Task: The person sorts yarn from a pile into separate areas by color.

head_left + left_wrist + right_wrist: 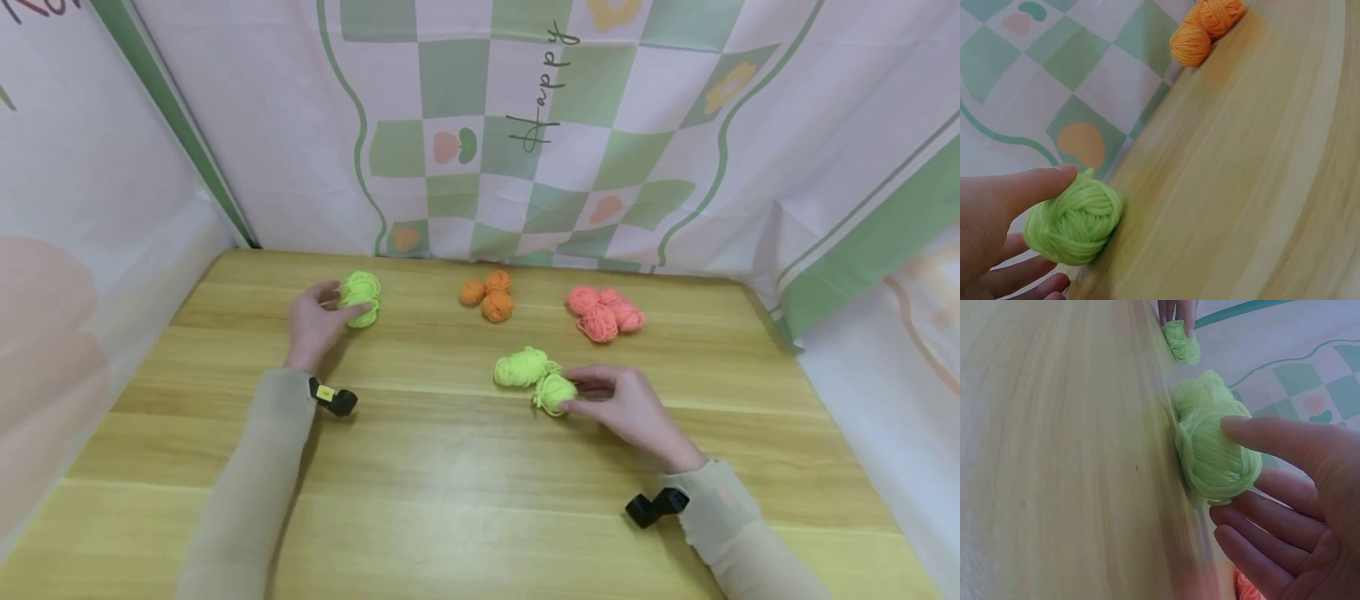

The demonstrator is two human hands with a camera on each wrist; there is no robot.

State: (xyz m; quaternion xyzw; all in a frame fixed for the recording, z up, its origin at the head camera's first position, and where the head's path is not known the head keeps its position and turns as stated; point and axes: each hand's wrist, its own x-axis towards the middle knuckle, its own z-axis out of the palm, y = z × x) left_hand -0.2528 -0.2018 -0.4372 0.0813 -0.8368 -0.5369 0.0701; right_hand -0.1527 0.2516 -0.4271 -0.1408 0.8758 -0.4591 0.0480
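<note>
At the left of the table, my left hand holds bright green yarn between thumb and fingers. In the left wrist view it looks like one wound ball, with the thumb on its upper side. Right of the middle, my right hand pinches a green yarn ball, its thumb on one side and fingers behind. That ball touches another green yarn ball lying just beyond it. In the right wrist view the farther ball is partly hidden behind the held one.
Orange yarn balls lie grouped at the table's back middle. Several coral-pink yarn balls form a cluster to their right. A checked curtain hangs along the back edge of the wooden table. Each sleeve cuff carries a small black camera.
</note>
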